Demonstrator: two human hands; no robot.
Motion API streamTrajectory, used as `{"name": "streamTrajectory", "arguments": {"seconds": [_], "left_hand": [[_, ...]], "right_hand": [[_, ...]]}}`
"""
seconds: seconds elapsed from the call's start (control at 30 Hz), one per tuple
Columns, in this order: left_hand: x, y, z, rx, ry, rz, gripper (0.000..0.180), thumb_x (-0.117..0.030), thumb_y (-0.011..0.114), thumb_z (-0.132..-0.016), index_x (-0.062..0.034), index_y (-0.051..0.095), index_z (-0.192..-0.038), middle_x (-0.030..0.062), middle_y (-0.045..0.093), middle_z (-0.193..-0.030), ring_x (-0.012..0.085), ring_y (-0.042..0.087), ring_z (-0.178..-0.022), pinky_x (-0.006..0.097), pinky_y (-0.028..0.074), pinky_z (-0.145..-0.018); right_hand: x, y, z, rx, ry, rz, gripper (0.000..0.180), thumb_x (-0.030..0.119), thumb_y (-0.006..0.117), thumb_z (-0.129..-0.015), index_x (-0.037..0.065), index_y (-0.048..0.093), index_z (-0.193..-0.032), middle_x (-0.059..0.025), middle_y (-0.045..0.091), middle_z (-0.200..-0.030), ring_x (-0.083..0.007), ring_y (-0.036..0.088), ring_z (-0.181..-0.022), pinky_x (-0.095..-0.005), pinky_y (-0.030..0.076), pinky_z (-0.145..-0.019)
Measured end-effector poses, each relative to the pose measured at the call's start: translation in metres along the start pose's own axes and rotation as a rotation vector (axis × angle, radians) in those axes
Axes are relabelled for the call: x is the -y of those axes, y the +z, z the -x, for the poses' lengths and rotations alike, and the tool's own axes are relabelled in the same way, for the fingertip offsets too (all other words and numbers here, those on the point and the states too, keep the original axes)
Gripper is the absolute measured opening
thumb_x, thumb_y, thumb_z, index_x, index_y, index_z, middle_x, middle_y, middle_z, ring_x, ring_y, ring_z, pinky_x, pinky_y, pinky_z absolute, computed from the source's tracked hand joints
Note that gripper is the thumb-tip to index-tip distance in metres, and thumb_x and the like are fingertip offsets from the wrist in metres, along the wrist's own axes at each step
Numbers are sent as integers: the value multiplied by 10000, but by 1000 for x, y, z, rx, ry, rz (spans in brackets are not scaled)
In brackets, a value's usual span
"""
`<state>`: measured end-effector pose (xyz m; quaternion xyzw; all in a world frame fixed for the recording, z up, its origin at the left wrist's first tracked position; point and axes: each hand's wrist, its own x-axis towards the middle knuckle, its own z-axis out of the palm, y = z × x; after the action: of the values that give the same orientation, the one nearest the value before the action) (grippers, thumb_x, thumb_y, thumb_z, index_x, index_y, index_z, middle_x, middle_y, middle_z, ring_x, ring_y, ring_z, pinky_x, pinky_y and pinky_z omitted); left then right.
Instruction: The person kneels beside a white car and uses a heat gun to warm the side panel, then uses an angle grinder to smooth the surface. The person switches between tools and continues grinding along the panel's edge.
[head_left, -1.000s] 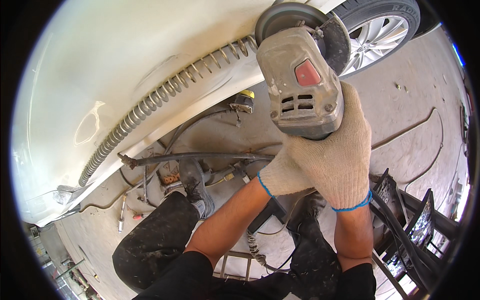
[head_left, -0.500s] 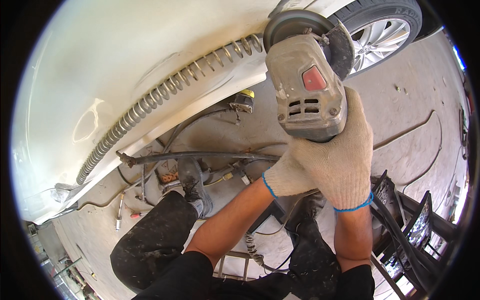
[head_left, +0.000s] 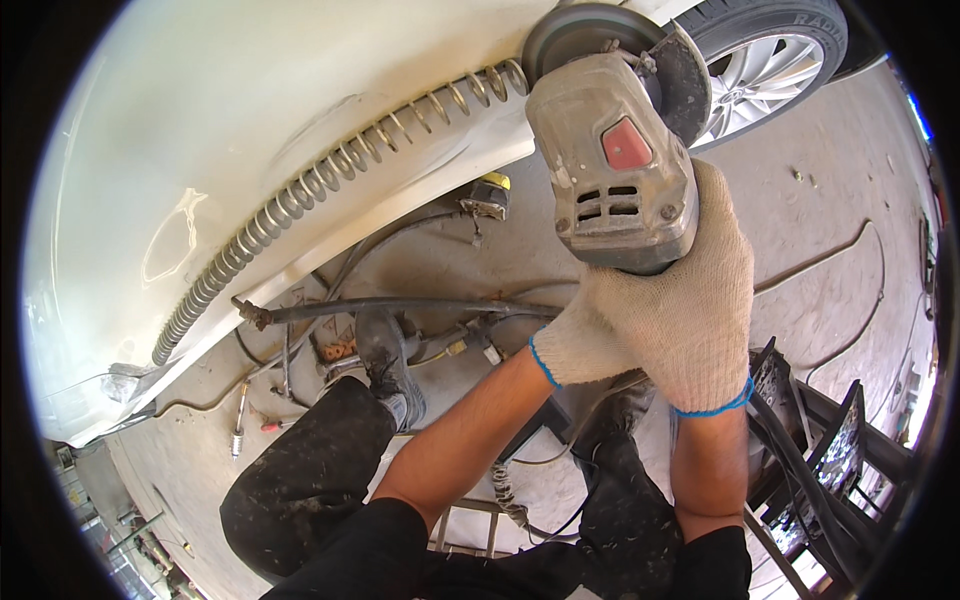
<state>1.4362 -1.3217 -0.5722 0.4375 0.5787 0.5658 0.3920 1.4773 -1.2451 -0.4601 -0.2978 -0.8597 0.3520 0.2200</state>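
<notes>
Gripped in both my gloved hands is a worn grey angle grinder (head_left: 610,165) with a red patch on its housing. My left hand (head_left: 588,335) wraps its lower part from the left, and my right hand (head_left: 705,300) from the right, the two pressed together; most fingers are hidden behind the tool. At the top, the dark disc (head_left: 570,45), partly covered by a metal guard (head_left: 684,85), lies over the white car panel (head_left: 230,90); whether they touch I cannot tell. A long metal coil (head_left: 310,185) runs along the panel's lower part, its upper end beside the disc.
A car wheel (head_left: 755,90) stands beyond the guard. Hoses and cables (head_left: 400,305) cross the floor below the panel, near a yellow-and-black tool (head_left: 487,195). My shoe (head_left: 390,365) is among them. Black metal framework (head_left: 830,450) stands at lower right.
The grinder and both hands have shifted slightly upward, the grinder's head also a little to the left. My grip stays the same.
</notes>
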Motion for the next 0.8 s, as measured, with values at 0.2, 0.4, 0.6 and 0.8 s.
{"name": "streamTrajectory", "arguments": {"seconds": [0.2, 0.4, 0.6, 0.8], "left_hand": [[1, 7, -9, 67, 43, 89, 691, -315, 749, -836, -54, 428, -1389, 114, 487, -1434, 233, 462, -1318, 368, 340, -1139], [-25, 7, -4, 121, -140, 565, 660, -273, 745, -838, -41, 455, -1384, 92, 516, -1419, 240, 511, -1275, 357, 387, -1113], [-45, -11, -1, 4, 3, 779, 704, -106, 786, -758, -9, 461, -1375, 74, 560, -1329, 155, 537, -1206, 345, 430, -1056], [-74, -13, -15, -144, -71, 866, 719, -154, 806, -741, 34, 459, -1342, 113, 599, -1250, 174, 570, -1160, 335, 476, -995]], "right_hand": [[0, -9, -1, 15, 49, 12, 625, 90, 794, -610, -6, 544, -1174, -185, 706, -971, -281, 716, -899, -365, 555, -780], [-19, -20, 10, 8, -14, -20, 673, 68, 817, -608, -13, 518, -1205, -133, 704, -994, -191, 692, -895, -313, 550, -794], [-12, -30, -1, -14, -142, 157, 692, 183, 840, -625, 17, 527, -1219, -186, 686, -1016, -338, 679, -928, -394, 546, -794], [-15, -30, -6, -55, -237, 277, 705, 201, 858, -667, 3, 524, -1255, -142, 705, -1041, -217, 695, -942, -332, 541, -818]]}}
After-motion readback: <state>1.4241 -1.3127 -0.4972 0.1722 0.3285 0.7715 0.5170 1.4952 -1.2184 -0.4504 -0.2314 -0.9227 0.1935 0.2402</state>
